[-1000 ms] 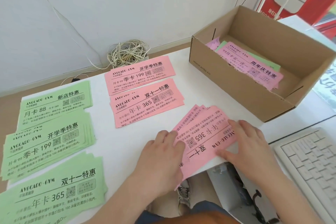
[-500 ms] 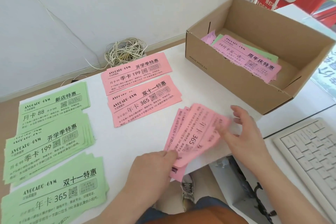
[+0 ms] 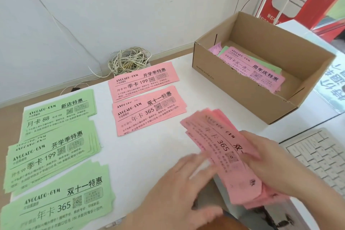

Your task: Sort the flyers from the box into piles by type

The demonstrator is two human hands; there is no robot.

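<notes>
several fanned pink paper flyers [image 3: 214, 136] hang over the white counter [image 3: 149, 151] edge, pinched by the right hand [image 3: 267, 162] while the left hand [image 3: 186, 179], fingers straight, touches them; i judge a loose grip could let sheets slide off.

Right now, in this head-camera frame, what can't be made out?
Head view: left hand is motion-blurred; whether it touches the fanned pink paper flyer stack is unclear.
Stack's near end: covered by right hand; sheet count unreadable.
Flyers beneath top pink flyer: hidden by it and brown cardboard box wall.
Lower text of nearest green flyer pile: cut off by bottom edge.
</notes>
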